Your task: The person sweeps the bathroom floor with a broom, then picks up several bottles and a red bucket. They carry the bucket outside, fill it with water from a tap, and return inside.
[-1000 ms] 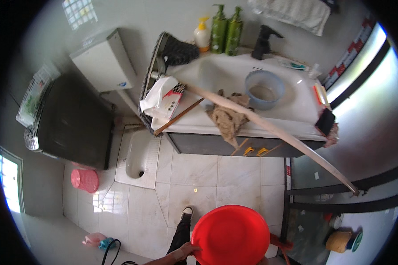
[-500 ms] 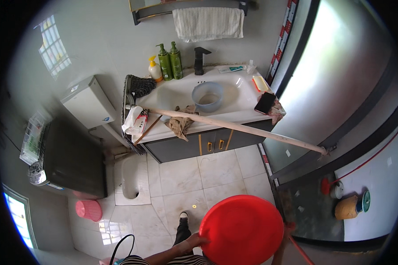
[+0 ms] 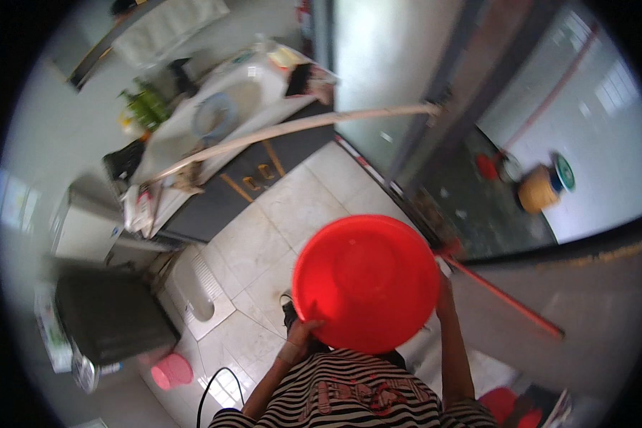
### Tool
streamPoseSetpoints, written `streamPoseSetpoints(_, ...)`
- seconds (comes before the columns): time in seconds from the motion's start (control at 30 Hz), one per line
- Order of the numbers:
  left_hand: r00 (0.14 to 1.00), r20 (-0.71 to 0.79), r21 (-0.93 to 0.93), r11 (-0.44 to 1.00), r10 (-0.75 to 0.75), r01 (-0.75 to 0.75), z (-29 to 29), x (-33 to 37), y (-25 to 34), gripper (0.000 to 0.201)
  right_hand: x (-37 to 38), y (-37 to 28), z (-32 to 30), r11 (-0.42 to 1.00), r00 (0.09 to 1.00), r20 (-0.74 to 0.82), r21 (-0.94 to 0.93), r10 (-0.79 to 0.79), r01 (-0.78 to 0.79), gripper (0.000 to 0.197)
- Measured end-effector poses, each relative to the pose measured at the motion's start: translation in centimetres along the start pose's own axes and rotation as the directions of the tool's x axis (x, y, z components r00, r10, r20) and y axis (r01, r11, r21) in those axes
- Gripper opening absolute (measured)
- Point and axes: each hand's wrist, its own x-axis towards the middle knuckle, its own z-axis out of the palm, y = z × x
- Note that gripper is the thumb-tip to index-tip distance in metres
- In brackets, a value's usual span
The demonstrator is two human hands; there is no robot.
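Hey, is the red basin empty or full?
It looks empty: only bare red plastic shows across the red basin, which the left hand grips at its near-left edge.

We look steeply down from the wearer's head through a wide fisheye lens, a round, red plastic basin [image 3: 366,284] near below us; our view meets the white, glossy sink [image 3: 253,93] obliquely, farther off toward the upper left.

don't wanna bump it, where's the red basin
The head view shows the red basin just below and right of centre, between the left hand and right hand, beyond the striped shirt.
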Motion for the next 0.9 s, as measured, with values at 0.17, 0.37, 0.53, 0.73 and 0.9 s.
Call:
streamPoseSetpoints(0.17,1.0,0.01,0.089,0.996,0.005,-0.006,2.3,0.5,1.6,0.064,-0.1,-2.1,-1.4,0.866,0.988,0.013,0.48,0.155,-0.142,0.05)
streamPoseSetpoints(0.37,0.997,-0.067,0.09,0.995,0.043,-0.037,3.5,1.6,2.9,0.051,-1.9,-1.7,-1.8,0.933,0.997,0.06,0.354,0.048,-0.067,0.043)
streamPoseSetpoints(0.53,0.993,-0.017,0.069,0.991,0.119,-0.118,5.0,3.2,3.4,0.051,-2.8,-3.7,-0.4,0.961,0.999,0.008,0.271,0.048,-0.049,0.047)
streamPoseSetpoints(0.73,0.996,0.035,0.165,0.983,0.081,-0.086,5.3,6.3,4.8,0.054,-2.0,-4.9,0.1,0.795,0.899,0.012,0.462,0.438,-0.394,0.021)
streamPoseSetpoints(0.9,0.982,0.08,0.195,0.963,0.174,-0.186,5.8,6.2,9.1,0.048,-1.2,-1.5,-1.9,0.688,0.907,0.116,0.615,0.405,-0.386,0.02)
